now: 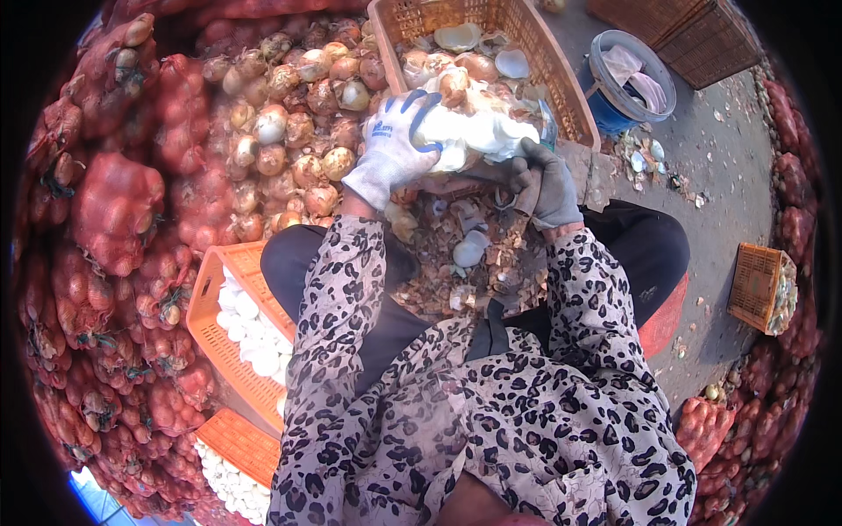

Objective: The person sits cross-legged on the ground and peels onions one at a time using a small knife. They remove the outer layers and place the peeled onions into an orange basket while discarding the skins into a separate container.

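Note:
My left hand [395,141], in a white glove with blue fingertips, curves around a bright white peeled onion [444,135] at the near end of an orange plastic crate [562,72]. Glare blurs the onion's outline. In a worn grey glove, my right hand [549,187] has curled fingers just right of the white onions [510,135]. A small dark curved thing [503,198] shows beside those fingers; whether they hold it is unclear. Unpeeled brown onions [454,85] and pale skins [458,37] lie inside the crate.
Loose onions [309,125] heap at the left, beside red mesh sacks [118,210]. An orange crate of peeled onions [243,375] stands by my left leg. Onion skins [470,250] litter the ground between my legs. A blue bucket [608,105] stands right of the large crate.

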